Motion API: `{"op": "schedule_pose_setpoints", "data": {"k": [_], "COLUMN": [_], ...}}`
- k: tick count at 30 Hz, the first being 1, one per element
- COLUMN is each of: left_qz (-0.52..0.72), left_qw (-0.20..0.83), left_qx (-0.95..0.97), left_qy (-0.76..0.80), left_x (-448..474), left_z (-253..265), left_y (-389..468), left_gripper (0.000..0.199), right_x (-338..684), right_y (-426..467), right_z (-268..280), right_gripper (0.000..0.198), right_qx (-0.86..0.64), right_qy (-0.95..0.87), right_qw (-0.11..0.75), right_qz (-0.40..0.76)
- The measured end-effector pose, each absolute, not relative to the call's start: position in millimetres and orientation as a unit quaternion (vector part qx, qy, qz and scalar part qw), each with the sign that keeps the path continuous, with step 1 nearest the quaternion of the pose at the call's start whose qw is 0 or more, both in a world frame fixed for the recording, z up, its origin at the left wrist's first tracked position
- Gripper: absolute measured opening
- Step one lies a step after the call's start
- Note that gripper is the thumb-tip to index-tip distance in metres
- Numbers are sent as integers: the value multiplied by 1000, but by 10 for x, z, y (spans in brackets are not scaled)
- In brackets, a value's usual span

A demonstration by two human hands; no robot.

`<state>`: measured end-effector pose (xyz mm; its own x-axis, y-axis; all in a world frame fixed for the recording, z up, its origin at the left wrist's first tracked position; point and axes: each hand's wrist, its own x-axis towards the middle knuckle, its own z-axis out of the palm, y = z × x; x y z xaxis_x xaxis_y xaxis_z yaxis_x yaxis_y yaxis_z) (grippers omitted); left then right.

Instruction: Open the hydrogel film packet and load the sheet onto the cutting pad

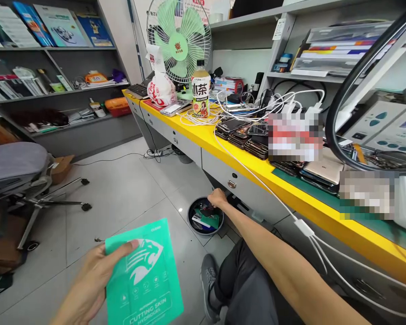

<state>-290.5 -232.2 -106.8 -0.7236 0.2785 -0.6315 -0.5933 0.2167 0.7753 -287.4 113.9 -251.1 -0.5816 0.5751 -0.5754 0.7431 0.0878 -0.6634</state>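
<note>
My left hand (94,280) is closed on a green hydrogel film packet (145,289), thumb across its printed front. The packet shows a white animal-head print and the words "Cutting Skin Hydrogel". My right arm reaches down beside the desk, and my right hand (218,197) is closed over the far right rim of a round waste bin (193,228). Whatever those fingers hold, if anything, is hidden. Inside the bin lie green and white pieces of packaging (208,220) and some dark items.
A yellow-edged desk (237,167) runs along the right, carrying stacked phones (257,146), white cables (203,118), a tea bottle (200,90) and a green fan (178,45). A white cable (257,180) hangs past its edge. An office chair (16,167) stands left.
</note>
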Motion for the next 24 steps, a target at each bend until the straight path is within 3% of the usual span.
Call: {"op": "schedule_pose_setpoints", "data": {"k": [5,11,15,17,24], "left_qz": [626,652,650,647,625], "left_qw": [319,333,349,355,375], "left_qx": [-93,-13,43,68,121], "left_qy": [705,681,673,671,674], "left_x": [-2948,-2907,-2758,-2674,-2376], "left_z": [-990,-835,-660,-579,-400], "left_y": [-2067,-1714,-1507,-1429,-1230], "left_gripper": [31,29,25,24,26], "right_x": [-2737,-1943,-1137,-818,-197], "right_y": [1046,688,401,260,31], "right_z": [-2385,-2089,-1621,-1384,-983], "right_gripper": [23,19,35,41,23], "right_qx": [412,283,208,184,179], "right_qy": [702,611,511,478,449], "right_qw": [78,36,-11,-5,-39], "right_qz": [-576,-739,-834,-859,-875]}}
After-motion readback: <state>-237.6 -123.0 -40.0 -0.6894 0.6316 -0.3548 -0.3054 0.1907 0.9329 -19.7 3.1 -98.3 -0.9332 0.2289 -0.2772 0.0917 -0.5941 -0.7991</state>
